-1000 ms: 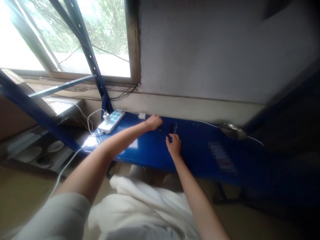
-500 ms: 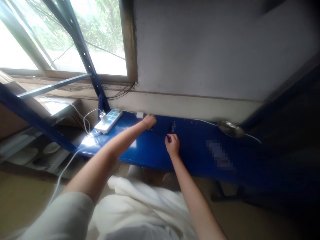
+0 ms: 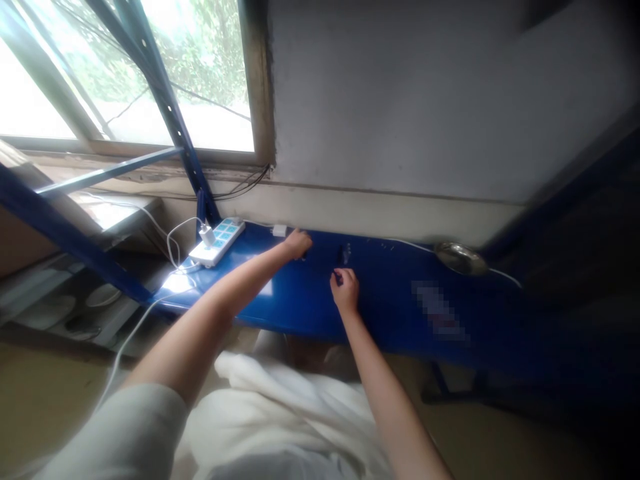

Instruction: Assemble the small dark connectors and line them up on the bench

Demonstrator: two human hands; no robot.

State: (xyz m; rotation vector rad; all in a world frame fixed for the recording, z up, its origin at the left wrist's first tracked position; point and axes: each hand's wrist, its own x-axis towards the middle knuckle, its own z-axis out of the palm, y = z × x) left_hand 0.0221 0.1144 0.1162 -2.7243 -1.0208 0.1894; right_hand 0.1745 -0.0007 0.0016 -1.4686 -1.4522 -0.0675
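Note:
My left hand [image 3: 299, 245] is over the back of the blue table [image 3: 300, 313], its fingers closed and pointing down. Something small and dark shows under those fingers, too small to name. Nearer the front, my right hand [image 3: 346, 288] is curled with thumb and forefinger together, and what they may hold cannot be made out. Just beyond it lies a small dark piece with clear, shiny bits [image 3: 346, 253]. A white plug adapter [image 3: 280, 230] sits beside my left hand, toward the wall.
A white power strip [image 3: 219, 243] with a charger plugged in occupies the table's left end. A shiny metal dish [image 3: 461, 258] stands at the back right, near a white cable [image 3: 413, 246] and tiny scattered bits [image 3: 387, 247]. A blue metal frame [image 3: 173, 110] rises at the left before the window.

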